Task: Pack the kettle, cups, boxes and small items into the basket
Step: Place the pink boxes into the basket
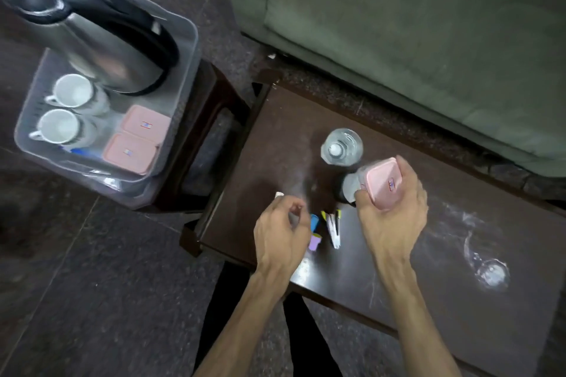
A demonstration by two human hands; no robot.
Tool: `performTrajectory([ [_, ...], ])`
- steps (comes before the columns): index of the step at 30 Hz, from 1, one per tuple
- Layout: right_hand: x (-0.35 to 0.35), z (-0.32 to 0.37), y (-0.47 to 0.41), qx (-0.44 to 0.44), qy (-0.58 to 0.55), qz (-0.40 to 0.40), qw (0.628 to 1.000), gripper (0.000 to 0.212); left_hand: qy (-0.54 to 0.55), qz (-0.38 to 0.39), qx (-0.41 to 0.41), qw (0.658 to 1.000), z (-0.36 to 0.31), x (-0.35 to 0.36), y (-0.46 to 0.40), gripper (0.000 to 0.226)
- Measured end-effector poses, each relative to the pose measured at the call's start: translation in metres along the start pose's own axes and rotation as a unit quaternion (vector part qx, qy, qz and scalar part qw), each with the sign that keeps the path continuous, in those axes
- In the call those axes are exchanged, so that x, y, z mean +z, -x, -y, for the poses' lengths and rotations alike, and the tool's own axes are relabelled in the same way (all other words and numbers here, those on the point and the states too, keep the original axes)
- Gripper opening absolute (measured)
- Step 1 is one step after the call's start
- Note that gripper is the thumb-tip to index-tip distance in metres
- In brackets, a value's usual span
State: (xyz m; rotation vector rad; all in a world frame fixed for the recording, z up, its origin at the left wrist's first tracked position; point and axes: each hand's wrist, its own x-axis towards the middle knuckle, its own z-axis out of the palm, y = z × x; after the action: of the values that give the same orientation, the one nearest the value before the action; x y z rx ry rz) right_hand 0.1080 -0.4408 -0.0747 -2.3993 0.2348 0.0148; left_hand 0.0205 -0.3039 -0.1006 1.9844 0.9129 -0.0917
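A clear plastic basket (186, 49) stands on a stool at the left. In it are a steel kettle (101, 40) with a black handle, two white cups (73, 90) (58, 126) and two pink-lidded boxes (147, 123) (130, 152). My right hand (395, 214) is shut on a third pink-lidded box (384, 185), held tilted above the dark table (459, 300). My left hand (280, 236) hovers over small items, its fingers curled around something white that I cannot make out. A blue item (315, 221), a purple item (315, 242) and white sachets (333, 228) lie between my hands.
A clear water bottle (341, 147) stands upright on the table behind my hands, with a dark round object (343, 190) beside the held box. A green sofa (428, 24) runs along the far side. White smears mark the table's right part.
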Motion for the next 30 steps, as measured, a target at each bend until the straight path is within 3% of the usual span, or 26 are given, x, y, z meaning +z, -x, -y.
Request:
performTrajectory([
  [7, 0.083, 0.148, 0.016, -0.106, -0.036, 0.236, 0.965, 0.082, 0.219, -0.163, -0.011, 0.962, 0.0, -0.101, -0.059, 0.034],
  [10, 0.133, 0.203, 0.028, -0.217, 0.007, 0.311, 0.925, 0.072, 0.242, -0.235, -0.035, 0.941, 0.018, -0.153, -0.088, 0.037],
  [16, 0.224, 0.281, 0.05, -0.361, 0.061, 0.388, 0.846, 0.078, 0.183, -0.339, -0.091, 0.918, 0.077, -0.233, -0.127, 0.025],
  [20, 0.267, 0.304, 0.058, -0.429, 0.142, 0.414, 0.791, 0.082, 0.044, -0.27, -0.121, 0.954, 0.118, -0.252, -0.132, 0.016],
  [22, 0.282, 0.307, 0.062, -0.454, 0.167, 0.426, 0.765, 0.079, -0.065, -0.205, -0.081, 0.973, 0.126, -0.249, -0.13, 0.019],
  [25, 0.296, 0.304, 0.068, -0.483, 0.159, 0.433, 0.744, 0.066, -0.183, -0.139, -0.05, 0.972, 0.124, -0.238, -0.128, 0.016],
  [30, 0.307, 0.301, 0.077, -0.503, 0.144, 0.43, 0.736, 0.061, -0.216, -0.134, -0.07, 0.965, 0.123, -0.228, -0.13, 0.009],
])
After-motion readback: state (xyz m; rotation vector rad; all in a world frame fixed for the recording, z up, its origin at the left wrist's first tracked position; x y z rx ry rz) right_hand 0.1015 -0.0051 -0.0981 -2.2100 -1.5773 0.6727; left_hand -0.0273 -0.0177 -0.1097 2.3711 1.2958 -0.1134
